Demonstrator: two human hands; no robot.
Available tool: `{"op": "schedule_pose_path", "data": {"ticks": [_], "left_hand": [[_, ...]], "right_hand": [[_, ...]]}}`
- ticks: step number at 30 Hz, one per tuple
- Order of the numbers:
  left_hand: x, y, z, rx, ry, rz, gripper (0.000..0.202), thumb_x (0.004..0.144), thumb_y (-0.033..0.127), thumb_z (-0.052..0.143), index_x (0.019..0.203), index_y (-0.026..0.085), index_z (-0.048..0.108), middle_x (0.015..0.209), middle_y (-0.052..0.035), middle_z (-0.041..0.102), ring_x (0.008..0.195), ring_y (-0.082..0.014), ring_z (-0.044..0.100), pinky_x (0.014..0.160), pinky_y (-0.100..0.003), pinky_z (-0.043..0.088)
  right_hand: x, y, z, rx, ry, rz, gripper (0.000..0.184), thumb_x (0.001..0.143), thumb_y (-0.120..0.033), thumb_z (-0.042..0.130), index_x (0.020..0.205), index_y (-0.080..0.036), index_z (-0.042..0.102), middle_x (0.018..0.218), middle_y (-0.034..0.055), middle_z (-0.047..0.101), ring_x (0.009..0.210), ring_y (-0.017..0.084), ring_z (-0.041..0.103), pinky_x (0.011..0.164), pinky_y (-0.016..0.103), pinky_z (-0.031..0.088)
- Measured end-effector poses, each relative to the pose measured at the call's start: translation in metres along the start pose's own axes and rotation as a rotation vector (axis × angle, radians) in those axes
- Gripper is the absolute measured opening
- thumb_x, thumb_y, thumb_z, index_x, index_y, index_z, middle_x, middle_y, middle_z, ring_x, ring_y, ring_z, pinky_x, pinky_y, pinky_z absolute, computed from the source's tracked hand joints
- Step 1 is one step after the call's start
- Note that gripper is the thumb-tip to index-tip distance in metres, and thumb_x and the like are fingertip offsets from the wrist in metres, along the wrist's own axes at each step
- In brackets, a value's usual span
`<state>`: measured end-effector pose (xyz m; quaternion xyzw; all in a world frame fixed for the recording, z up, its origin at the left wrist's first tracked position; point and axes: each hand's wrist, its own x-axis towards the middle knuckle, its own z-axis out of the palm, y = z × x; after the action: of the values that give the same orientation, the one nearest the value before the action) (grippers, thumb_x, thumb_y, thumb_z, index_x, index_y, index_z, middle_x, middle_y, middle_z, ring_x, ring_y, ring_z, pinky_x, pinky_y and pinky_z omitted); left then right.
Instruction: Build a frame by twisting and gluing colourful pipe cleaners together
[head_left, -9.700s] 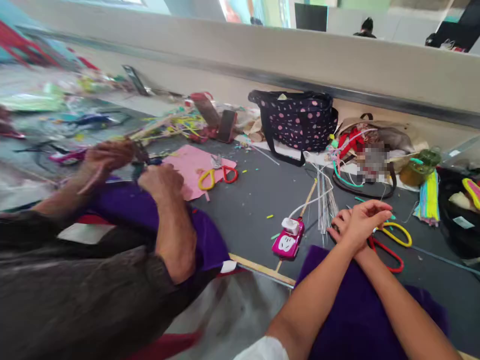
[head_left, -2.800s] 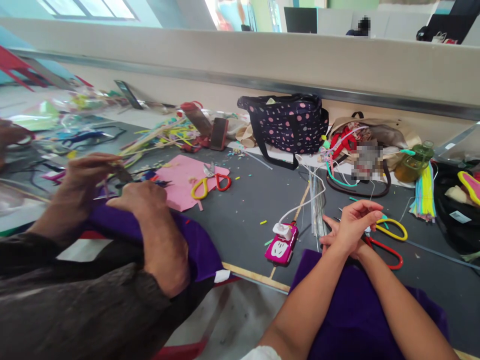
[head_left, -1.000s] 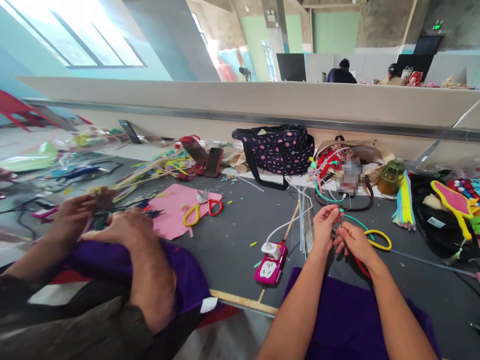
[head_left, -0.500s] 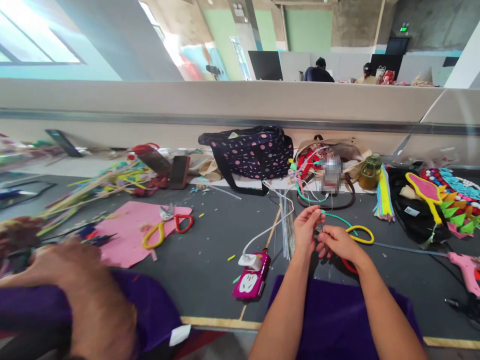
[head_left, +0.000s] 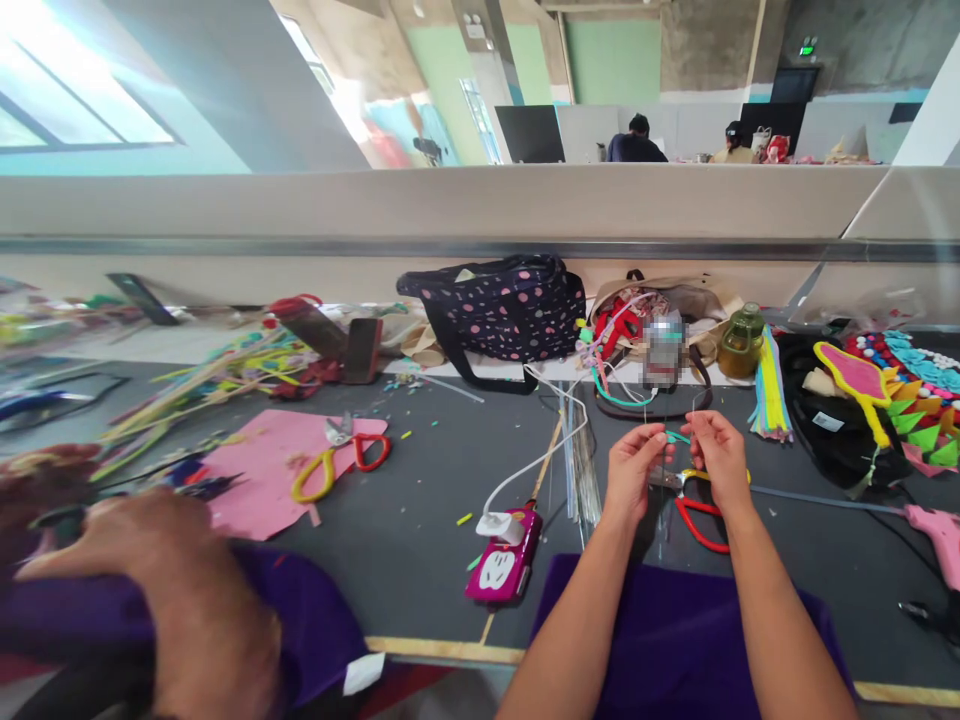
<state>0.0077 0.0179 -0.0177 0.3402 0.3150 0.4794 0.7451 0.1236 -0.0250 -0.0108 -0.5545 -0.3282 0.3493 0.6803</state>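
My left hand [head_left: 628, 470] is closed in a pinch at the near end of a thin green strip [head_left: 678, 438] that looks like a pipe cleaner. A fine wire stands up by its fingertips. Just to the right, my right hand [head_left: 718, 458] pinches the strip's other end, and a bent thin wire [head_left: 695, 400] rises above its fingers. Both hands are raised a little over the dark table [head_left: 427, 500]. Beneath them lies a pair of scissors [head_left: 702, 524] with red and yellow handles, partly covered by the right hand.
A magenta power strip [head_left: 505, 560] with a white plug and cable lies left of my arms, near several silvery wires [head_left: 577, 450]. Behind are a patterned bag [head_left: 517, 310] and a glass jar [head_left: 741, 345]. A pink glue gun [head_left: 934, 535] lies right. A co-worker's hand [head_left: 142, 540] is at left.
My right hand has risen and moved away from the left, turning upright. The left hand has shifted slightly right and down. More of the scissors shows beneath them.
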Motion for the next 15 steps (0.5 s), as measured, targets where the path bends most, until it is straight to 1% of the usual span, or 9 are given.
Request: {"op": "schedule_pose_path", "data": {"ticks": [3,7,11,15], "left_hand": [[-0.0019,-0.0026,0.0018,0.01,-0.023,-0.01,0.031,0.058,0.027,0.084,0.082,0.013,0.07,0.068,-0.002,0.068,0.059,-0.0118,0.064,0.058,-0.022,0.05],[-0.0048,-0.0045,0.0043,0.026,-0.055,-0.025,0.031,0.059,0.028,0.084,0.082,0.012,0.07,0.068,-0.0021,0.067,0.061,-0.0116,0.064,0.059,-0.022,0.05],[-0.0075,-0.0069,0.0068,0.037,-0.098,-0.05,0.031,0.06,0.028,0.083,0.083,0.012,0.07,0.069,-0.0027,0.068,0.062,-0.012,0.064,0.06,-0.023,0.05],[-0.0096,-0.0104,0.0082,0.084,-0.141,-0.048,0.031,0.061,0.029,0.083,0.083,0.013,0.07,0.07,-0.0033,0.069,0.062,-0.0128,0.065,0.062,-0.024,0.05]], "right_hand": [[-0.0016,-0.0012,0.0018,-0.005,0.037,0.012,0.041,0.074,-0.058,0.066,0.089,-0.021,0.061,0.079,0.003,0.067,0.047,0.009,0.041,0.039,0.021,0.031],[-0.0028,-0.0016,0.0029,0.033,0.037,0.032,0.038,0.07,-0.054,0.071,0.088,-0.021,0.062,0.076,0.0004,0.065,0.045,0.008,0.038,0.04,0.022,0.028],[-0.0023,-0.0007,0.0026,0.069,0.058,0.04,0.033,0.068,-0.049,0.073,0.081,-0.02,0.064,0.07,-0.0014,0.062,0.05,0.009,0.043,0.044,0.022,0.031],[0.0,0.0002,0.0012,0.064,0.092,-0.008,0.03,0.066,-0.046,0.075,0.076,-0.019,0.064,0.068,-0.0015,0.061,0.058,0.012,0.049,0.051,0.023,0.038]]}}
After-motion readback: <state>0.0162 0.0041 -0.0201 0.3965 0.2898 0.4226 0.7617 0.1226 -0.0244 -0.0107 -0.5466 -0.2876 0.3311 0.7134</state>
